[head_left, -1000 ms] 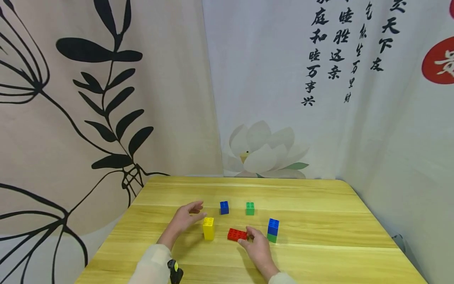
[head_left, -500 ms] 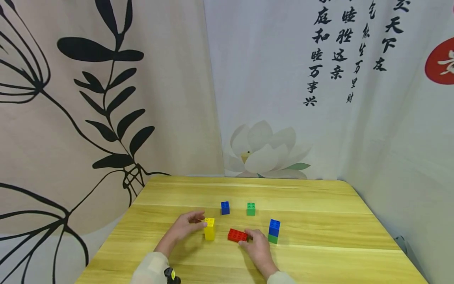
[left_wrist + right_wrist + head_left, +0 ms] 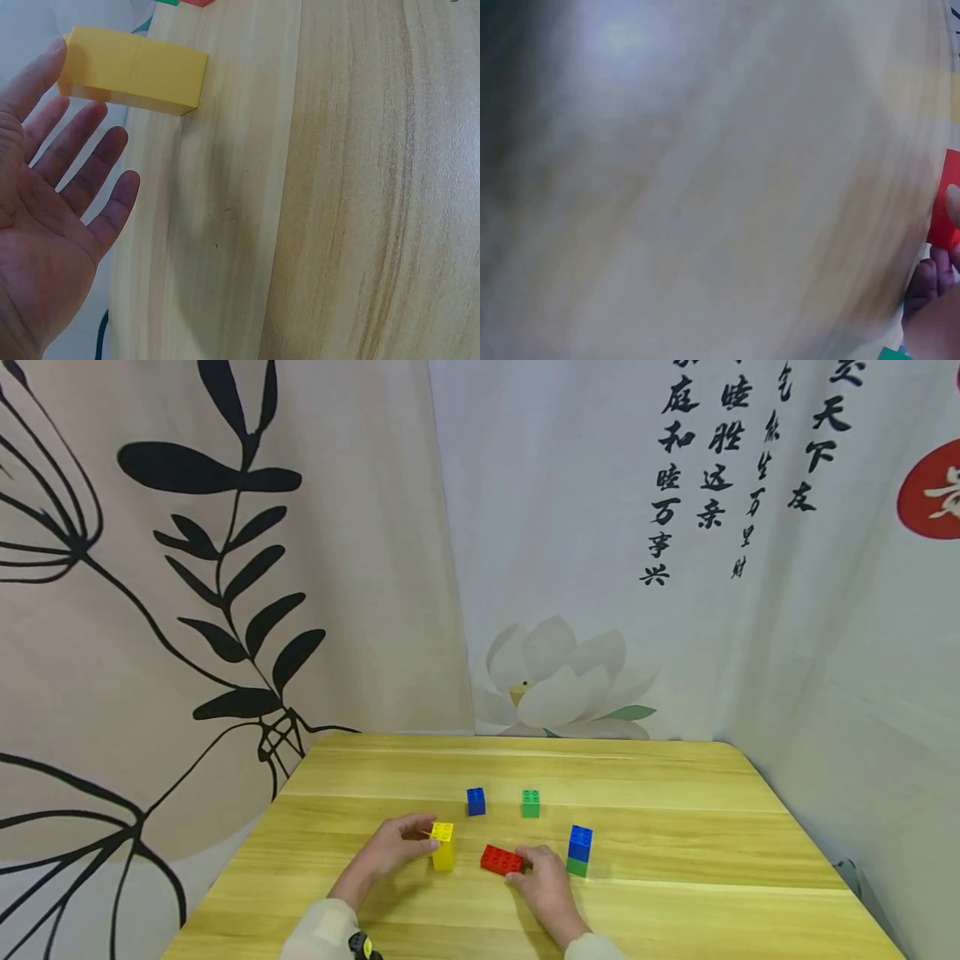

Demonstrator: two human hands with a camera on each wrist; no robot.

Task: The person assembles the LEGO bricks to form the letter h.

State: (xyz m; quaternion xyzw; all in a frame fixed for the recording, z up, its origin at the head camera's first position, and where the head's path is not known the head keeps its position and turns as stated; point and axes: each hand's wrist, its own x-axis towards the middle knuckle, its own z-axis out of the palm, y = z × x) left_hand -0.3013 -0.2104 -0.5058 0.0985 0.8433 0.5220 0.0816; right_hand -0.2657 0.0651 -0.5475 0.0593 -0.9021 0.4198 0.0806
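On the wooden table (image 3: 645,777), a stack of two yellow bricks (image 3: 444,853) stands upright in the head view. My left hand (image 3: 392,848) reaches it from the left, thumb at its upper corner. In the left wrist view, the left hand's fingers (image 3: 79,154) are spread and loosely extended beside the yellow stack (image 3: 135,69). To the right lies a red brick (image 3: 499,859). Its right end is pinched between thumb and fingers of my right hand (image 3: 547,889). In the right wrist view only part of the red brick (image 3: 940,206) shows, at the edge.
Behind the hands sit a small blue brick (image 3: 476,802) and a small green brick (image 3: 531,803). Right of my right hand stands a stack with a blue brick (image 3: 580,842) on a green one (image 3: 577,867). A printed cloth (image 3: 585,568) hangs beyond the table's back edge.
My left hand has come down and slightly right, its thumb now at the yellow stack. The right hand stays at the red brick, and the bricks have not visibly moved.
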